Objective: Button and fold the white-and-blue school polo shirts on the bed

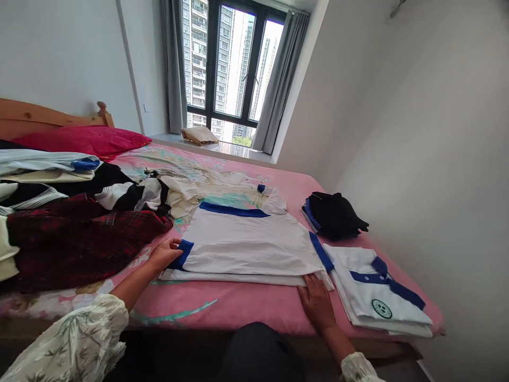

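Observation:
A white shirt (246, 241) with blue trim lies spread across the bed in front of me, its body folded over in a wide band. At its left end, my left hand (164, 254) has thumb and fingers closed at the blue sleeve cuff (185, 252). My right hand (317, 303) rests at the shirt's near edge toward the right, fingers stretched out against the fabric and thumb apart. Beside it, to the right, lies a folded white polo shirt (368, 294) with a blue collar and a round green badge.
A heap of loose clothes (87, 228) covers the bed's left side. Folded dark clothes (336, 215) are stacked at the right, near the wall. Farther back are a red pillow (91, 140) and a wooden headboard (47, 114). The pink bed sheet (238, 305) ends close to my knee.

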`<state>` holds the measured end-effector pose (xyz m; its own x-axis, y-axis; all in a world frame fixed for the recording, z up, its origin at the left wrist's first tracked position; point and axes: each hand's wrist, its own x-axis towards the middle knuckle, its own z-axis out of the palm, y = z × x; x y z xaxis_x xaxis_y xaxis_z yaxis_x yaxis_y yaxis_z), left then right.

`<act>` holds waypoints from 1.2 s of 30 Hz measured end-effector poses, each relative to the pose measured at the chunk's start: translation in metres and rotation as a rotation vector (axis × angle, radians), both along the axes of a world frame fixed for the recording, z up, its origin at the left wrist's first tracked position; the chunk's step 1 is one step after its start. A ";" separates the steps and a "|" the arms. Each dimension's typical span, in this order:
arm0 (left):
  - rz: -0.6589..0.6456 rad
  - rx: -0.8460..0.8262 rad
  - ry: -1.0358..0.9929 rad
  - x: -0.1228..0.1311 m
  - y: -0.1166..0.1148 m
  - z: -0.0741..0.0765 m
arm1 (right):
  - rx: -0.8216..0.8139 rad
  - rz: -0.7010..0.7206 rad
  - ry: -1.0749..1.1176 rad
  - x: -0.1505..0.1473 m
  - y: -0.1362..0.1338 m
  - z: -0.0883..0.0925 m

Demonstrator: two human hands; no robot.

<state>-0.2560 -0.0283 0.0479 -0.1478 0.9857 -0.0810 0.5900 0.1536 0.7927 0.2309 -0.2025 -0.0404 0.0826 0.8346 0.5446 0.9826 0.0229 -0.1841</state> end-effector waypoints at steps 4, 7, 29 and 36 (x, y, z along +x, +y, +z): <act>0.012 0.187 0.218 0.002 -0.004 0.000 | 0.230 0.025 0.211 0.002 -0.005 0.012; -0.187 0.465 0.398 0.012 -0.008 -0.006 | 0.352 0.060 0.351 -0.021 0.000 0.038; -0.440 0.165 0.810 0.063 -0.020 -0.036 | -0.669 -0.215 0.124 -0.091 0.131 0.079; -0.484 0.023 0.798 0.065 0.000 -0.029 | -0.535 0.215 0.065 -0.138 0.116 0.084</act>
<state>-0.1906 -0.0286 0.0188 0.2759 0.9546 -0.1119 0.9569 -0.2619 0.1251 0.0925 -0.0864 0.0432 -0.0998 0.9941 0.0417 0.9525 0.1076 -0.2848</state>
